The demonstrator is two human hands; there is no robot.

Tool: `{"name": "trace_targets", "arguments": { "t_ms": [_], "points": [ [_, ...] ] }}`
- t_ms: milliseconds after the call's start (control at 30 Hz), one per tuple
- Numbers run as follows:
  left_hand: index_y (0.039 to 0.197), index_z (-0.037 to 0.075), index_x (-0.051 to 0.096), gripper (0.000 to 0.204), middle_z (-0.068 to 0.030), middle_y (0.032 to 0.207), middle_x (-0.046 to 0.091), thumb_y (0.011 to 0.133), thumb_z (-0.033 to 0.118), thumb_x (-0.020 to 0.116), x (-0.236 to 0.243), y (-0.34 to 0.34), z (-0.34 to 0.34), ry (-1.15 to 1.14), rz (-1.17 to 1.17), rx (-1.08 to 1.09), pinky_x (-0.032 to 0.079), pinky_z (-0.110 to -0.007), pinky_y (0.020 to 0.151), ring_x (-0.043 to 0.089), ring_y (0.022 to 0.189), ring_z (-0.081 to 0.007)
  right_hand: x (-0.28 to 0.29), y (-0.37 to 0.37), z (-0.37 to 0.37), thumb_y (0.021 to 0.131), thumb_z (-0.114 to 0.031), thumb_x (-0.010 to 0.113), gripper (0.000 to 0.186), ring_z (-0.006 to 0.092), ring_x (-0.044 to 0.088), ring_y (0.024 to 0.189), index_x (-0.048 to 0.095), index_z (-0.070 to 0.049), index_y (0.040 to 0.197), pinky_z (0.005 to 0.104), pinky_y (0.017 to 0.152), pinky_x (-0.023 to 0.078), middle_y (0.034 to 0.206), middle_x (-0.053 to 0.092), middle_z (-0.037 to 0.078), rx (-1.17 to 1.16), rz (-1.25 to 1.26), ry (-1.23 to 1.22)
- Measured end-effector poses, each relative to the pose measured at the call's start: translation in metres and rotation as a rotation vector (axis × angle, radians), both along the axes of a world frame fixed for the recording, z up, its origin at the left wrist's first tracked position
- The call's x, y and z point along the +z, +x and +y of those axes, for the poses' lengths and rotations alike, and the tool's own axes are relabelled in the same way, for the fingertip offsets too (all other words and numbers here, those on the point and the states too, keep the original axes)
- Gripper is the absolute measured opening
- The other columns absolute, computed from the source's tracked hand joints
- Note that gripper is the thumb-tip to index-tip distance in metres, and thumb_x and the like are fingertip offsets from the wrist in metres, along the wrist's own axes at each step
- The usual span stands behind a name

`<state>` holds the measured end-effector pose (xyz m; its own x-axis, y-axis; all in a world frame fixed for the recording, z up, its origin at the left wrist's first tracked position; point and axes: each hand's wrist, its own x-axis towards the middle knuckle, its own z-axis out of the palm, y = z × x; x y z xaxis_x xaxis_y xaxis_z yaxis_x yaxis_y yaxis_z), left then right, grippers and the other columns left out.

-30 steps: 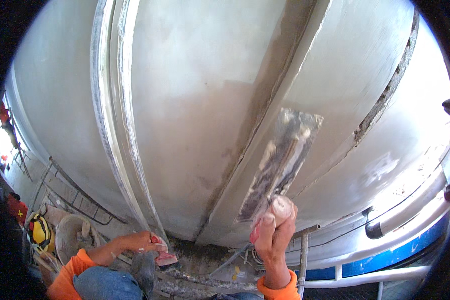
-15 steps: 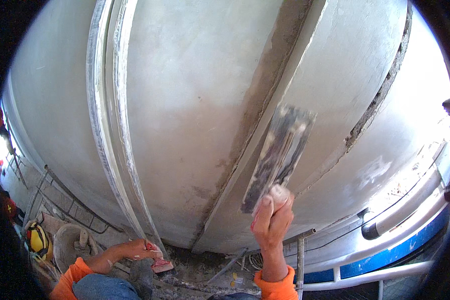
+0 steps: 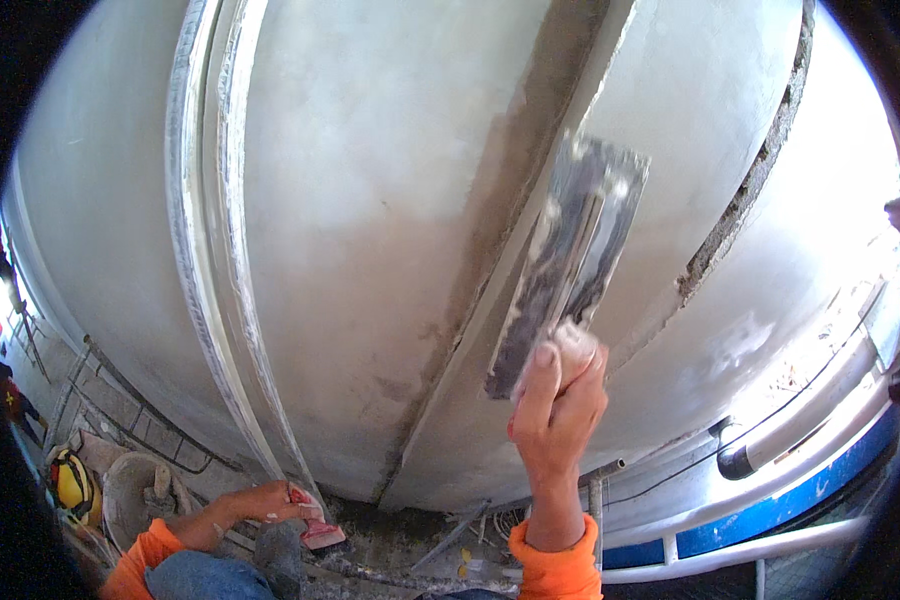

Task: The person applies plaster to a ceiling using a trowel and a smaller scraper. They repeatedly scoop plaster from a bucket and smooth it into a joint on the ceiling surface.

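Observation:
My right hand [image 3: 560, 400] grips the handle of a rectangular plastering trowel [image 3: 582, 235], its steel back smeared with wet plaster. The trowel is held up, tilted, against the grey plastered wall [image 3: 370, 180], over a raised vertical strip [image 3: 510, 270] beside a darker damp band. Whether the whole blade touches the wall cannot be told. Low on the left, my left hand [image 3: 278, 502] is closed around a small red tool [image 3: 322, 534] with a wide flat end, near the foot of two pale vertical edge strips [image 3: 232, 200]. The exact kind of that tool is unclear.
At lower left stand a mortar-stained bucket [image 3: 130, 500] and a yellow helmet [image 3: 70, 480], near a metal frame [image 3: 150, 410]. To the right are a pipe end [image 3: 735, 455], a white rail [image 3: 740, 548] and a blue band [image 3: 760, 515]. A rough groove [image 3: 740, 205] cuts the wall.
My right hand and the trowel have moved up and slightly right along the wall. My left hand with the red tool has stayed nearly in place.

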<state>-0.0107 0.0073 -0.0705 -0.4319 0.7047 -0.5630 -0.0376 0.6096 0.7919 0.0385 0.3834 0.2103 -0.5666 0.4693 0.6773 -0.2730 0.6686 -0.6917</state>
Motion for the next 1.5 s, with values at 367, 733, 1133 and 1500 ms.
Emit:
{"name": "trace_targets", "arguments": {
  "t_ms": [367, 733, 1133, 1500],
  "points": [
    [0.119, 0.009, 0.077, 0.042, -0.0029, 0.101, 0.078, 0.104, 0.046, 0.064, -0.003, 0.003, -0.003, 0.071, 0.037, -0.009, 0.051, -0.034, 0.089, 0.064, 0.092, -0.0132, 0.010, 0.010, -0.001, 0.101, -0.027, 0.067, 0.036, 0.0309, 0.074, 0.083, 0.061, 0.003, 0.120, 0.0383, 0.075, 0.056, 0.094, 0.071, 0.020, 0.013, 0.097, 0.035],
    [0.116, 0.004, 0.078, 0.040, -0.0059, 0.104, 0.080, 0.105, 0.041, 0.065, 0.010, 0.004, -0.006, 0.085, 0.025, 0.024, 0.052, -0.032, 0.095, 0.069, 0.098, -0.0133, -0.034, 0.029, -0.009, 0.098, -0.025, 0.071, 0.034, 0.0313, 0.075, 0.077, 0.063, 0.002, 0.118, 0.0370, 0.070, 0.057, 0.089, 0.071, 0.017, -0.080, -0.017, 0.038],
    [0.118, 0.009, 0.079, 0.037, -0.0021, 0.106, 0.079, 0.105, 0.041, 0.065, 0.021, 0.002, 0.002, 0.042, -0.011, 0.076, 0.052, -0.032, 0.091, 0.068, 0.099, -0.0129, -0.030, 0.010, -0.001, 0.098, -0.023, 0.072, 0.032, 0.0375, 0.075, 0.073, 0.060, 0.001, 0.116, 0.0406, 0.068, 0.057, 0.082, 0.071, 0.020, -0.083, -0.043, 0.069],
    [0.116, 0.008, 0.079, 0.038, -0.0019, 0.102, 0.078, 0.104, 0.042, 0.067, 0.032, 0.007, 0.005, -0.047, -0.021, 0.082, 0.051, -0.030, 0.089, 0.065, 0.094, -0.0107, -0.028, 0.002, 0.015, 0.104, -0.024, 0.064, 0.027, 0.0105, 0.061, 0.056, 0.060, 0.002, 0.114, 0.0272, 0.053, 0.046, 0.068, 0.063, 0.003, -0.038, 0.108, 0.200]
  ]
}}
